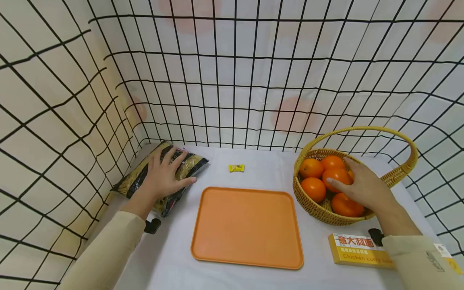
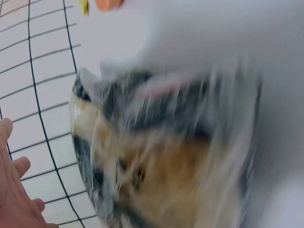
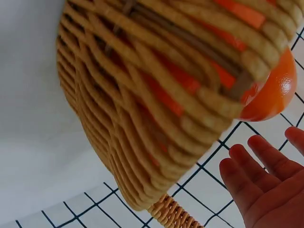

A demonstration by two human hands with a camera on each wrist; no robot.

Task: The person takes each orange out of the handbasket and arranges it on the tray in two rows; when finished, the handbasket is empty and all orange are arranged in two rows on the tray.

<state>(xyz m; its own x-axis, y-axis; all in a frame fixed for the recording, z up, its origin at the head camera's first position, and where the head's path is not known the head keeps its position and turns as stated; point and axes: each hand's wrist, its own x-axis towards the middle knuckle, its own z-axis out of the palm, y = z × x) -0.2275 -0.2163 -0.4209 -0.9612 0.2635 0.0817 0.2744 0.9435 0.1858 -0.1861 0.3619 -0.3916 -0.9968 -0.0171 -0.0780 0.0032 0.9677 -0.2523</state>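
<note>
My left hand [image 1: 162,179], its fingers spread, is over a clear plastic bag [image 1: 189,163] with black stripes and tan contents at the left. In the left wrist view the bag [image 2: 161,166] is blurred, and the fingers stand apart from it. On the right, my right hand [image 1: 367,187] reaches over a wicker basket [image 1: 308,203] holding several oranges [image 1: 313,189]. Its thumb and fingers are spread above the fruit, around an orange [image 1: 335,179] in the middle. From the right wrist, the straight fingers [image 3: 268,159] show beside the basket's woven wall [image 3: 142,114].
An orange tray [image 1: 246,227] lies in the middle of the white table. Behind it is a small yellow packet [image 1: 236,168]. A yellow box [image 1: 357,251] with "Chicken curry" lettering lies under the right forearm. Black wire grid [image 1: 235,80] surrounds the back and sides.
</note>
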